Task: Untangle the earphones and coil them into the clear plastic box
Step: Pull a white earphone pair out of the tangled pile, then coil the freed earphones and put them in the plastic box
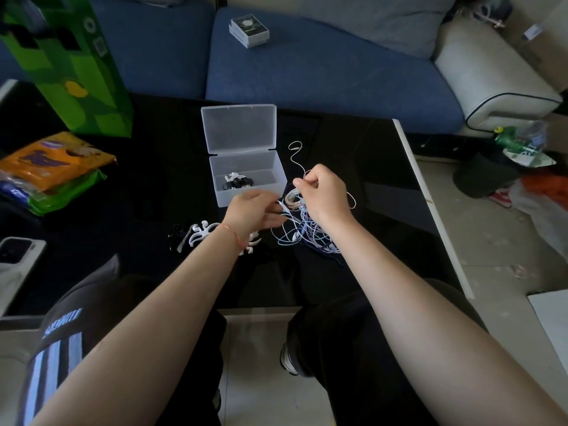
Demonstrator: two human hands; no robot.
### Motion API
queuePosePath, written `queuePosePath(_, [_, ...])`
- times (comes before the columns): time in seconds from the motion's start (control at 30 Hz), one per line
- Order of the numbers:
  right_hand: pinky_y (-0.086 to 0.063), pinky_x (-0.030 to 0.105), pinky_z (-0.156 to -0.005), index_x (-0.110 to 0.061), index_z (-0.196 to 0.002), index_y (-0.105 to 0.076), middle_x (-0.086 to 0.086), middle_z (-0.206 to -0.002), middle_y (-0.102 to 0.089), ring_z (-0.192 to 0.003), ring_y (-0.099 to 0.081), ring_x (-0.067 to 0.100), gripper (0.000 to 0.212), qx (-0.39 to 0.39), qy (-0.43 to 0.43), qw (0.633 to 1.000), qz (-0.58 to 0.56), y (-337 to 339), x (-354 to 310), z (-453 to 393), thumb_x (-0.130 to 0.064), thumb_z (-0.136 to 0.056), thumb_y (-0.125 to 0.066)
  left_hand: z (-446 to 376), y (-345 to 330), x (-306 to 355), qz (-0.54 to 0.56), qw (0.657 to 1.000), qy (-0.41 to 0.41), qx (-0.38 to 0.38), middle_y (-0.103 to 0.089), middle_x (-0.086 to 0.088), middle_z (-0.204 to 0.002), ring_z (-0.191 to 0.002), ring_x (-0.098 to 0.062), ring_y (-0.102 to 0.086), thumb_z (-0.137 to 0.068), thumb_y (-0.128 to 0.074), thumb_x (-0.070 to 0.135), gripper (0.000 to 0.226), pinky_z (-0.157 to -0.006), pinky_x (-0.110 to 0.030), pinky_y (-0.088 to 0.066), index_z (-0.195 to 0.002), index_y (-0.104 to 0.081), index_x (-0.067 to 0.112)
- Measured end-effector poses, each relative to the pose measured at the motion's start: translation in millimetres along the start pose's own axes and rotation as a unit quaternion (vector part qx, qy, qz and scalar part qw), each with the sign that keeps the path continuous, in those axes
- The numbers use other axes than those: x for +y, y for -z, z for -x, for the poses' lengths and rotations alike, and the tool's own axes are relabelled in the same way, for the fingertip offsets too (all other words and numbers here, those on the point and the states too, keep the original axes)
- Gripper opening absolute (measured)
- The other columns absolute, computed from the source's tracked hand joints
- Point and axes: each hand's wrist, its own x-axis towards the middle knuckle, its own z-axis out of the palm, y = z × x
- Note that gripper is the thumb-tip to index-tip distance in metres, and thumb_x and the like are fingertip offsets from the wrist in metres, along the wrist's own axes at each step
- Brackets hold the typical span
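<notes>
Both our hands grip the earphones (302, 229): right hand (322, 192) pinching cords up, left hand (255, 210) curled on strands beside the box (247, 179).

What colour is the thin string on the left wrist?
The wrist string is orange-red with small multicoloured bits, seen best in the head view.

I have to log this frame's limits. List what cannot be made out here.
Head view:
- How many earphones make up the tangle: the cords overlap and the right hand covers part.
- Left hand fingers: blurred, so the grip is unclear.
- Contents of the clear plastic box: black and white pieces, too small to name.
- White winder on the table: the left wrist hides its middle.
</notes>
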Motion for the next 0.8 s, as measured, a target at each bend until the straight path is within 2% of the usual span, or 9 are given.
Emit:
queuePosePath(0.03, [-0.038,0.022,-0.056,-0.012,-0.079,-0.049,-0.004,-0.070,-0.049,-0.060,-0.045,0.008,0.024,-0.006,-0.003,1.000,0.016,-0.5,0.3,0.2,-0.020,-0.098,-0.062,-4.7,8.6,-5.0,-0.172,0.982,-0.050,0.059,-0.068,-0.014,-0.092,-0.071,-0.026,-0.067,-0.095,-0.055,0.012,0.013,-0.061,-0.030,-0.055,-0.097,-0.067,0.008])
queuePosePath(0.1, [-0.035,0.021,-0.054,-0.012,-0.081,-0.050,-0.005,-0.072,-0.050,-0.061,-0.045,0.008,0.023,-0.022,-0.010,0.999,0.047,-3.5,1.3,0.4,-0.021,-0.099,-0.061,-12.0,24.4,-15.4,-0.488,0.855,-0.128,0.116,-0.063,-0.010,-0.107,-0.092,-0.028,-0.062,-0.091,-0.054,0.014,0.019,-0.070,-0.031,-0.046,-0.105,-0.067,0.015])
queuePosePath(0.17, [-0.036,0.020,-0.054,-0.008,-0.087,-0.055,-0.004,-0.076,-0.053,-0.064,-0.048,0.009,0.020,-0.038,-0.015,0.997,0.072,-8.0,2.0,2.3,-0.022,-0.100,-0.060,-15.5,31.7,-27.4,-0.647,0.747,-0.127,0.087,-0.052,-0.010,-0.122,-0.112,-0.029,-0.051,-0.089,-0.058,0.021,0.030,-0.084,-0.037,-0.044,-0.119,-0.060,0.017])
queuePosePath(0.23, [-0.039,0.021,-0.056,-0.004,-0.092,-0.057,-0.001,-0.079,-0.057,-0.067,-0.051,0.012,0.020,-0.050,-0.011,0.995,0.080,-11.9,2.1,3.7,-0.023,-0.100,-0.060,-17.6,31.7,-37.3,-0.699,0.703,-0.121,0.058,-0.047,-0.011,-0.128,-0.120,-0.030,-0.046,-0.089,-0.062,0.029,0.041,-0.095,-0.040,-0.042,-0.127,-0.055,0.017])
queuePosePath(0.47, [-0.036,0.022,-0.054,-0.004,-0.091,-0.057,-0.003,-0.077,-0.054,-0.063,-0.047,0.009,0.021,-0.060,-0.006,0.994,0.091,-12.0,1.0,4.4,-0.023,-0.099,-0.061,-22.5,26.1,-39.6,-0.615,0.783,-0.085,0.038,-0.046,-0.012,-0.126,-0.115,-0.032,-0.052,-0.091,-0.065,0.031,0.032,-0.089,-0.040,-0.046,-0.120,-0.062,0.019])
queuePosePath(0.57, [-0.036,0.020,-0.054,-0.007,-0.090,-0.057,-0.003,-0.078,-0.055,-0.064,-0.048,0.008,0.019,-0.060,-0.007,0.994,0.094,-9.1,1.5,4.1,-0.023,-0.099,-0.060,-23.0,25.2,-39.8,-0.607,0.779,-0.135,0.077,-0.052,-0.009,-0.118,-0.110,-0.030,-0.052,-0.092,-0.062,0.031,0.020,-0.092,-0.038,-0.043,-0.105,-0.070,0.019])
queuePosePath(0.67, [-0.035,0.019,-0.054,-0.011,-0.088,-0.056,-0.005,-0.078,-0.055,-0.064,-0.049,0.006,0.017,-0.052,-0.006,0.994,0.095,-6.2,1.1,2.1,-0.023,-0.099,-0.060,-20.4,23.4,-29.3,-0.555,0.814,-0.152,0.076,-0.055,-0.006,-0.102,-0.091,-0.025,-0.056,-0.088,-0.069,0.038,0.027,-0.075,-0.033,-0.044,-0.089,-0.068,0.012])
queuePosePath(0.73, [-0.037,0.019,-0.055,-0.011,-0.088,-0.056,-0.005,-0.078,-0.054,-0.064,-0.048,0.006,0.017,-0.044,-0.005,0.995,0.094,-3.9,0.7,0.9,-0.023,-0.099,-0.059,-18.7,23.1,-18.4,-0.563,0.810,-0.144,0.077,-0.056,-0.005,-0.094,-0.084,-0.024,-0.056,-0.085,-0.073,0.039,0.032,-0.070,-0.031,-0.041,-0.085,-0.062,0.009])
queuePosePath(0.8, [-0.040,0.020,-0.057,-0.010,-0.088,-0.055,-0.004,-0.079,-0.054,-0.065,-0.049,0.007,0.017,-0.041,-0.002,0.995,0.089,-1.7,0.9,0.4,-0.022,-0.099,-0.059,-17.7,23.1,-9.8,-0.607,0.775,-0.152,0.084,-0.057,-0.008,-0.094,-0.084,-0.026,-0.056,-0.084,-0.074,0.039,0.035,-0.070,-0.031,-0.043,-0.085,-0.058,0.008])
